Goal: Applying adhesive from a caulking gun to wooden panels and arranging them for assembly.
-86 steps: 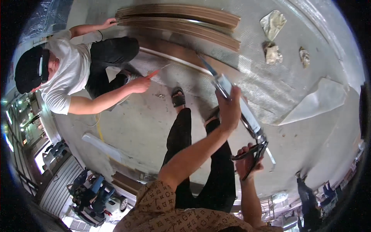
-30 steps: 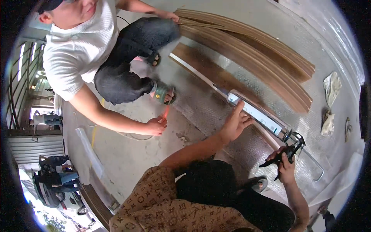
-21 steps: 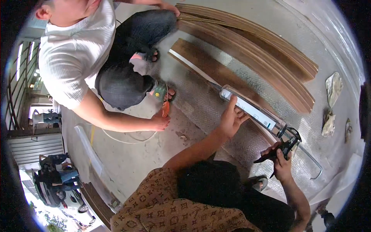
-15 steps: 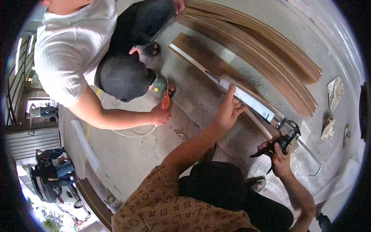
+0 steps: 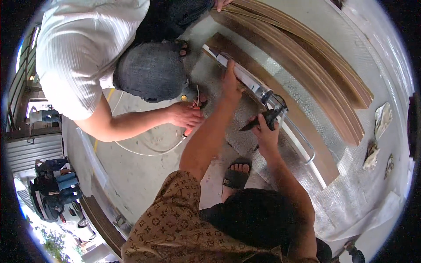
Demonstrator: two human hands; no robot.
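White tube point(image 5: 247, 79), illegibly printed, in caulking gun point(image 5: 264, 93), left fingers point(image 5: 230, 67) grasping tube, right fingers point(image 5: 264, 122) clasping black handle point(image 5: 272, 116)

Grey floor point(image 5: 140, 171); yellow floor line point(image 5: 96, 143); ribbed metal wall point(image 5: 35, 155); bright daylight point(image 5: 29, 215) lower left

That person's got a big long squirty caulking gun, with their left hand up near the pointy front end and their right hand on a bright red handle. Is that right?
Not quite: the handle in the right hand is black, not bright red, as the head view shows. The left hand is indeed up near the caulking gun's front end.
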